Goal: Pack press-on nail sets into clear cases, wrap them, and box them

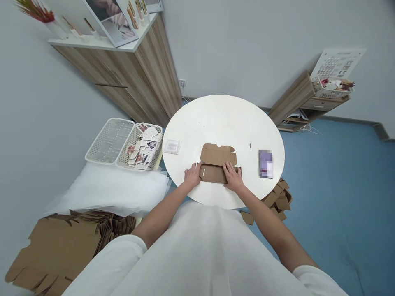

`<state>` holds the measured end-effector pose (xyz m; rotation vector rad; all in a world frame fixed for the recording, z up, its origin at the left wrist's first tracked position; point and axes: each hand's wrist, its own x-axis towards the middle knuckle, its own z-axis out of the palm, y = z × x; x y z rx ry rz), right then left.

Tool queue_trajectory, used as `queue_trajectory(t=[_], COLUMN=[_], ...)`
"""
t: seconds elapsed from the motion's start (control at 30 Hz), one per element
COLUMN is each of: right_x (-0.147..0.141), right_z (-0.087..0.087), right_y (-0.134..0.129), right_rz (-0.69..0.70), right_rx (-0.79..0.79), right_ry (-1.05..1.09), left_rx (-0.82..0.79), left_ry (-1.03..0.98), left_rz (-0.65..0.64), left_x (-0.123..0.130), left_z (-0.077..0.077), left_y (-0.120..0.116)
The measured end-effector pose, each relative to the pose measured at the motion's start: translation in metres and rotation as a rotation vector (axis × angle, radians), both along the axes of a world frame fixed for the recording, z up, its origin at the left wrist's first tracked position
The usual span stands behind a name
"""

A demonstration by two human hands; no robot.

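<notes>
A small brown cardboard box (212,173) lies on the round white table (225,115), its lid (217,155) folded open on the far side. Inside its left end shows a small white strip. My left hand (192,176) grips the left end wall of the box. On the right part of the box rests my right hand (233,176), fingers bent over its far edge and inside, thumb at the near edge.
A purple item (266,164) lies at the table's right, a white packet (172,146) at its left. Left are white baskets (124,148), white sheets (108,187) and flat cardboard (58,246). Folded boxes (279,199) lie on the floor at right. Cabinets stand behind.
</notes>
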<state>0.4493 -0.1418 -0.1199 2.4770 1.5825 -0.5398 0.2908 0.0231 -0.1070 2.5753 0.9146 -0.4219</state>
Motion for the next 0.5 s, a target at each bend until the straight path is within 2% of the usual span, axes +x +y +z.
queue_trajectory(t=[0.2, 0.4, 0.5], right_x=[-0.002, -0.002, -0.003], right_z=[-0.001, -0.001, -0.001], right_y=[0.0, 0.0, 0.0], right_rz=[-0.003, -0.004, -0.002], right_rx=[-0.002, -0.001, 0.005], right_ry=[-0.008, -0.016, -0.02], left_rx=[-0.082, -0.138, -0.222], left_ry=[-0.05, -0.352, -0.459], left_rz=[0.058, 0.076, 0.057], left_x=[0.007, 0.002, -0.001], left_z=[-0.003, 0.0, 0.002], left_y=[0.0, -0.008, -0.014])
